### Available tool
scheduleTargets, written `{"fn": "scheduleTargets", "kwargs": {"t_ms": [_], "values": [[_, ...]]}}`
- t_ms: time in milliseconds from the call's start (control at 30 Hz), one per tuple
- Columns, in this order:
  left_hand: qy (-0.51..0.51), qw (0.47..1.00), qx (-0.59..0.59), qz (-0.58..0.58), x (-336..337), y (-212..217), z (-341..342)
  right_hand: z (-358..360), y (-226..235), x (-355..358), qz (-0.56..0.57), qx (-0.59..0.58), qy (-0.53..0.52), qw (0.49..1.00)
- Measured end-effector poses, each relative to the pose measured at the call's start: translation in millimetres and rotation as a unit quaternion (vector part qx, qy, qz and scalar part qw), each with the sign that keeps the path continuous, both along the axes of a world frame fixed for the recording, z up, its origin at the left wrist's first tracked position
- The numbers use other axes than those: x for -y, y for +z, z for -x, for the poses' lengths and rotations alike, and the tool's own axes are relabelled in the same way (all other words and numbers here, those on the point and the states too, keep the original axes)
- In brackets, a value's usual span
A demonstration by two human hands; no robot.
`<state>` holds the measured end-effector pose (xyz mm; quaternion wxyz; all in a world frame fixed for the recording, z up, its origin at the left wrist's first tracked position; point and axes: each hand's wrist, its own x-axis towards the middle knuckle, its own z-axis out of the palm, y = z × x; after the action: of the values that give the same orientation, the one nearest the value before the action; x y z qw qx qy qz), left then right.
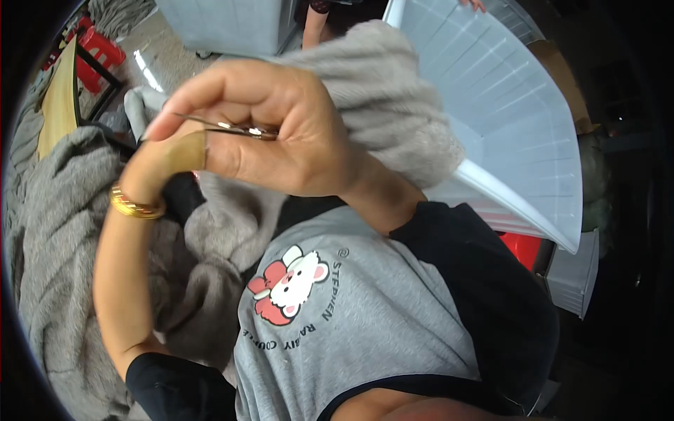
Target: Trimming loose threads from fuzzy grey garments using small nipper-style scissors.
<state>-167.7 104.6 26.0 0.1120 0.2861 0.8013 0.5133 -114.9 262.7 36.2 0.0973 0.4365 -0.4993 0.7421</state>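
Observation:
My right hand point(295, 133) is raised in front of my chest, fingers curled over and thumb beneath. Between them it holds a slim, shiny metal tool point(260, 132) that looks like small scissors, its thin points toward the left. Tan tape point(186, 152) shows at the thumb end. My left hand point(158, 158) comes up close behind it, with a gold bracelet point(133, 204) on the wrist; its fingers are mostly hidden. Grey plush fabric point(393, 91) lies behind my right hand, draped over a bin's edge. More of it point(225, 224) hangs below my hands.
A large pale plastic bin point(491, 98) stands at the right. Heaped grey plush fabric point(63, 231) fills the left side. Farther off are a red stool point(102, 59), another pale bin point(225, 24) and a person's arm point(314, 28). Another person's hand point(474, 5) touches the bin's far rim.

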Motion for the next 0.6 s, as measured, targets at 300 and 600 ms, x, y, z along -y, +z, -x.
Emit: {"fn": "scheduleTargets", "kwargs": {"t_ms": [300,600], "values": [[0.214,0.946,0.057,0.238,218,31,-52,-27,-13,38,-0.071,0.094,0.129,0.985],[0.277,0.906,0.078,0.31,249,58,-173,40,-110,101,0.013,0.189,0.184,0.964]]}}
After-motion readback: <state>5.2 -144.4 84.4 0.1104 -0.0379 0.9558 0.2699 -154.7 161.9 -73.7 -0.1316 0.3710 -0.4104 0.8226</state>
